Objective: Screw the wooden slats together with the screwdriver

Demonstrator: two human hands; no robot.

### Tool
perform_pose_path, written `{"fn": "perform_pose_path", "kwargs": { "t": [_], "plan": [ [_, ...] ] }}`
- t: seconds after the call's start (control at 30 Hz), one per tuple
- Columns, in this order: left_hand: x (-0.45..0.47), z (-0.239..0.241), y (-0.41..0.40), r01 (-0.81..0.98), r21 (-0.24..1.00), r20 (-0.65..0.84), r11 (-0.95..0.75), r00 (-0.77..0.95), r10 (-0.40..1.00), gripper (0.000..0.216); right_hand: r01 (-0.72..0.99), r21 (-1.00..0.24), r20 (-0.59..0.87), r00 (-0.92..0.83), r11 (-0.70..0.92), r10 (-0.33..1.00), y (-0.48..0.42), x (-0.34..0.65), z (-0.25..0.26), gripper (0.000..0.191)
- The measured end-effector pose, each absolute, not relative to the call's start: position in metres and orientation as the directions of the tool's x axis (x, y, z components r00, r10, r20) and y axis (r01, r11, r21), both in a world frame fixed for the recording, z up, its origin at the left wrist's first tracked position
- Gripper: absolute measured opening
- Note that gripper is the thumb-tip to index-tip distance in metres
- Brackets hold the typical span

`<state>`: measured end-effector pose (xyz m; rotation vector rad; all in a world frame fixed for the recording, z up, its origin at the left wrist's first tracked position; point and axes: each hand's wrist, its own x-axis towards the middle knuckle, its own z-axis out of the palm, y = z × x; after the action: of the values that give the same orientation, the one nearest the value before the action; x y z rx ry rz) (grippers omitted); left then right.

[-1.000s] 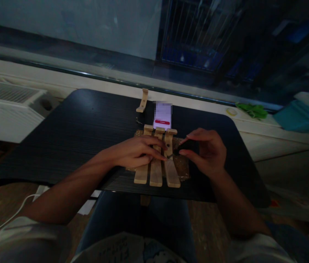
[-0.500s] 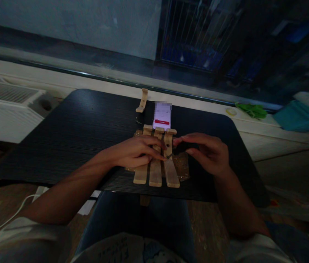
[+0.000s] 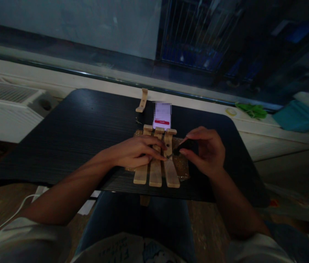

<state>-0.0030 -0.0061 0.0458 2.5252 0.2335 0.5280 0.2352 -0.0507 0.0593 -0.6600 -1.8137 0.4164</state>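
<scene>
My left hand (image 3: 135, 151) lies across three bent wooden pieces, its fingers spread and stretched out; two fingertips reach the right wooden piece (image 3: 172, 173), near its dark hole and a small dark bit of metal (image 3: 169, 157). Beneath that hand are the middle wooden piece (image 3: 155, 175) and the left wooden piece (image 3: 140, 175), both partly covered. Thumb and fingers of my right hand (image 3: 207, 149) are closed on a dark tool (image 3: 188, 147) that points left at the right piece. Its exact kind is too dark to make out. Under the pieces is a brown, shiny, flat block (image 3: 182, 166).
A phone (image 3: 162, 115) with a lit screen stands just behind the pieces. Another bent wooden piece (image 3: 142, 101) and a few tiny thin bits (image 3: 138, 120) lie farther back on the black table (image 3: 94, 120). A window sill and radiator (image 3: 8, 95) border the table.
My right hand has shifted slightly up and left, and its fingers have changed their hold on the dark tool. My left hand and the wooden pieces have stayed put.
</scene>
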Motion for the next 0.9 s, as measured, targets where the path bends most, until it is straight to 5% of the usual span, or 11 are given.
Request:
{"fn": "perform_pose_path", "kwargs": {
  "t": [0.43,0.63,0.9],
  "plan": [
    [-0.002,0.048,-0.007,0.054,0.55,0.318,-0.834,0.909,0.269,0.044,0.155,-0.608,0.632,-0.499,0.778,0.593,-0.049,0.245,0.071,0.039],
    [-0.002,0.047,-0.006,0.058,0.544,0.317,-0.837,0.909,0.269,0.044,0.108,-0.717,0.585,-0.443,0.689,0.679,-0.05,0.249,0.069,0.038],
    [-0.002,0.046,-0.007,0.049,0.549,0.326,-0.835,0.907,0.268,0.044,0.124,-0.641,0.702,-0.304,0.758,0.644,-0.049,0.238,0.061,0.041]
  ]
}}
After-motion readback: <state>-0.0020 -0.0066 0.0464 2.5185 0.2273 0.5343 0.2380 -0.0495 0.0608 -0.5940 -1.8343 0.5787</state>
